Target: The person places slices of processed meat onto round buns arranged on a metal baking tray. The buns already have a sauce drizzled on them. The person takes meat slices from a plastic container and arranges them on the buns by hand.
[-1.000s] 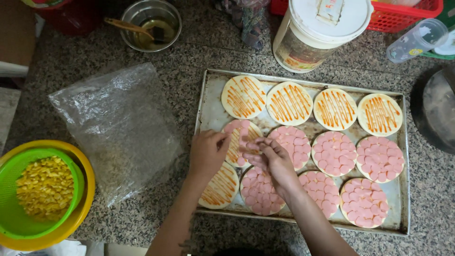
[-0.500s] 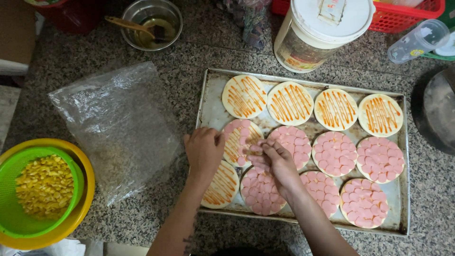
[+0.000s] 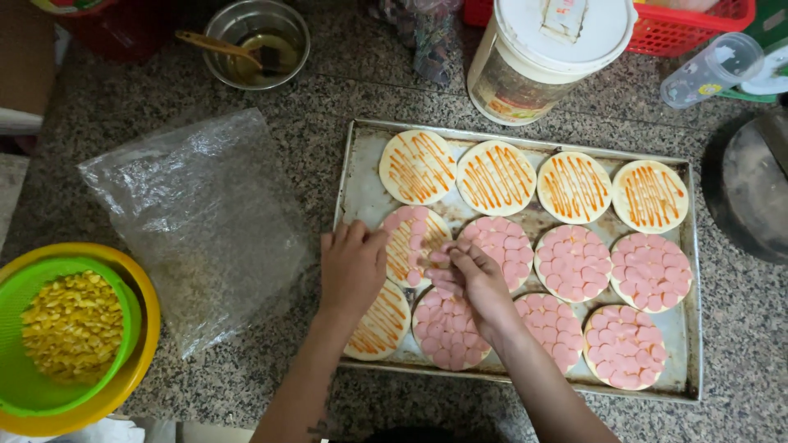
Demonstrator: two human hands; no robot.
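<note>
- Both of our hands work over one small round base (image 3: 414,242) in the middle row of the metal baking tray (image 3: 361,193), a base streaked with orange sauce and only partly covered in pink sausage slices.
- Our left hand (image 3: 353,267) lies flat, fingers loosely spread, its fingertips resting on the left edge of that base; it grasps nothing.
- Our right hand (image 3: 472,279) is curled, thumb and fingers pinched around a few pink sausage slices (image 3: 439,258), held just over the right edge of the same base.
- Beyond our hands, at the far edge of the tray, a row of four sauced bases (image 3: 533,180) carries orange stripes and no slices.
- To the right of our right hand, and under its wrist, lie bases fully covered in pink slices (image 3: 611,299).
- Beneath our left wrist lies one more striped base (image 3: 377,328) without slices.
- Left of our left hand, on the speckled stone counter (image 3: 345,90), a crumpled clear plastic bag (image 3: 193,221) lies flat.
- Farther left, a green colander of yellow corn kernels (image 3: 70,328) sits inside a yellow bowl (image 3: 144,361).
- Past the tray, ahead of our right hand, stands a large round tub with a white lid (image 3: 554,49) and a label on its side.
- Ahead of our left hand, a steel bowl (image 3: 258,41) holds a brush in oil.
- A red basket (image 3: 657,25) stands behind the tub.
</note>
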